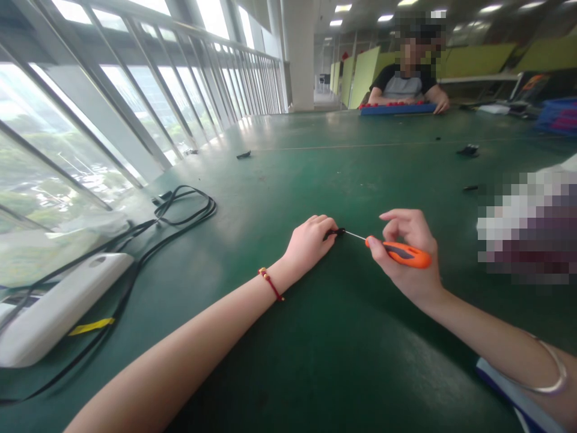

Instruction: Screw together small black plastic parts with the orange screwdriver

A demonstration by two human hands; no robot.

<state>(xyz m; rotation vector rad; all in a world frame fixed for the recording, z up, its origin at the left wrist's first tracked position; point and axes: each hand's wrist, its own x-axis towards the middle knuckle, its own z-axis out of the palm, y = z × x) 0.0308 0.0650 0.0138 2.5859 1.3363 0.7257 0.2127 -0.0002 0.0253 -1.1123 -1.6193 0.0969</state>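
On the green tabletop (pixel 288 180), my left hand (pixel 311 239) is closed on a small black part (pixel 339 231), whose kind is too small to make out. The fingers hide much of it. In my right hand (pixel 412 258) lies an orange and dark grey screwdriver (pixel 407 255), its handle across the palm and the thumb against its front end. The index finger is raised off the handle. The thin metal shaft points left, and its tip meets the black part.
Black cables (pixel 184 204) and a white power strip (pixel 67 310) lie at the left, by the railing (pixel 198 66). Small black pieces (pixel 469 150) are scattered farther off. A person (pixel 403 84) sits across the table behind a blue tray (pixel 396 109). A blue basket (pixel 556 117) stands at far right.
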